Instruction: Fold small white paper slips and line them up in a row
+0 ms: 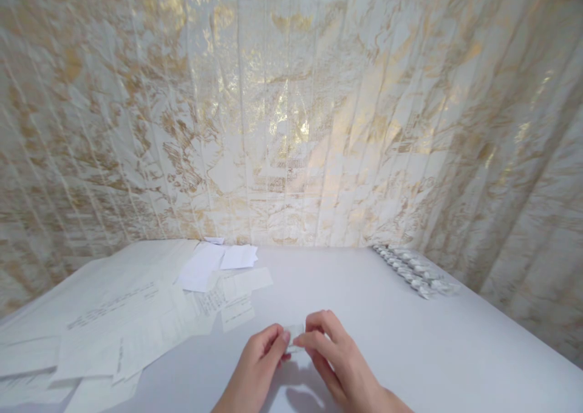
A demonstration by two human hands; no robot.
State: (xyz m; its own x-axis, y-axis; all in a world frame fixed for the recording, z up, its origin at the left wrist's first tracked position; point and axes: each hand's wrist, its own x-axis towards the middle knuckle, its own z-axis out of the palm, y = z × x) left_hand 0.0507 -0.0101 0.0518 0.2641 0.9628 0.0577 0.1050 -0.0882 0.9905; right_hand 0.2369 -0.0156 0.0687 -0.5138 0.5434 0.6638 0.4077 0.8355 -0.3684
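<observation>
Low in the middle of the head view, both hands meet at a small, pale, flat piece (295, 337), whitish-grey, perhaps folded paper or a small packet; I cannot tell which. My left hand (260, 359) is closed on its left edge, the thumb lying on top. My right hand (336, 355) has its fingers bent at the right edge, with thumb and index finger close together on it. The piece is held above the white table (319, 285), and shadows of the hands fall below it. Fingers cover part of its surface.
Printed paper sheets (150, 316) overlap across the left side. Small blank white papers (239, 257) lie at the back left, near printed slips (237, 313). At the back right, several small silvery-white pieces (412, 270) lie in rows. A gold-patterned curtain (286, 127) hangs behind the table.
</observation>
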